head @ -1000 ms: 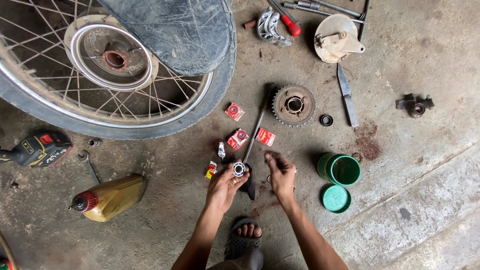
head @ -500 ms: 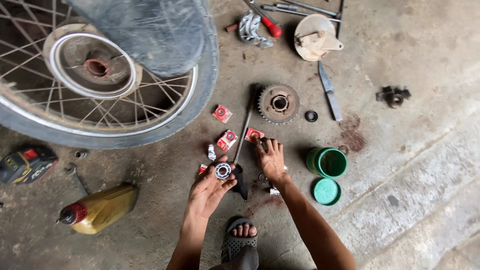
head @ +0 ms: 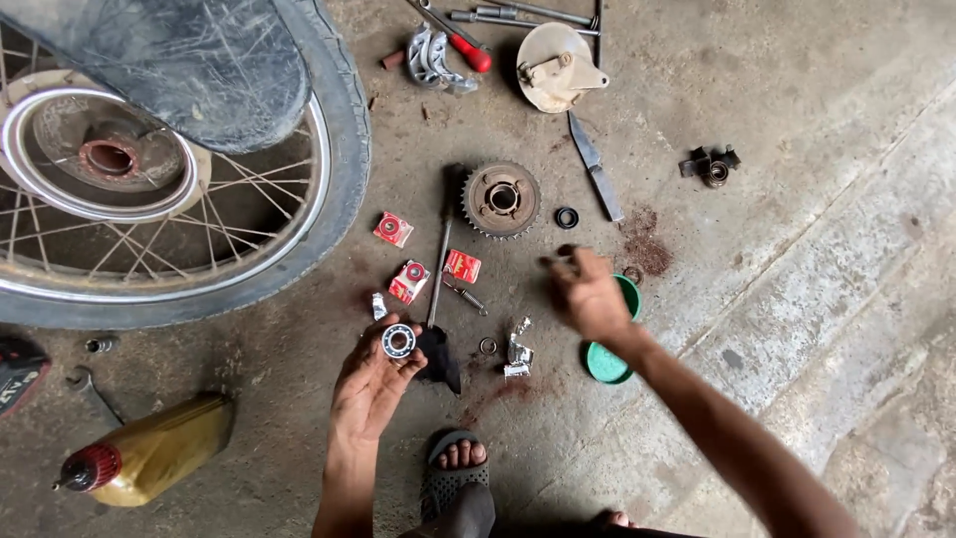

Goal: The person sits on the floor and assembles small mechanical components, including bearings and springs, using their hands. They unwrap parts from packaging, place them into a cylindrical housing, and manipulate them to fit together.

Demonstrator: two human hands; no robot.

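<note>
One grip [head: 383,374] pinches bearing [head: 398,341]; other [head: 588,294] seemingly loose.

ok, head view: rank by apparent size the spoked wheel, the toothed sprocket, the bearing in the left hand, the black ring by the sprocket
1. spoked wheel
2. toothed sprocket
3. bearing, held in the left hand
4. black ring, close to the bearing in size, so that order is unsure.

A spoked wheel [head: 169,189] lies on the floor [head: 797,299] at the far left, with a bottle [head: 149,453] on its side nearer the person. Right of the wheel sits a sprocket [head: 501,199], a seal ring [head: 567,217] just beside it and a knife [head: 596,166] further right. Small boxes [head: 408,281] lie between wheel and sprocket. The left hand [head: 373,384] holds a bearing [head: 398,342] below them; the right hand [head: 588,294] hovers over a tub [head: 629,297], its lid [head: 605,364] nearer.
</note>
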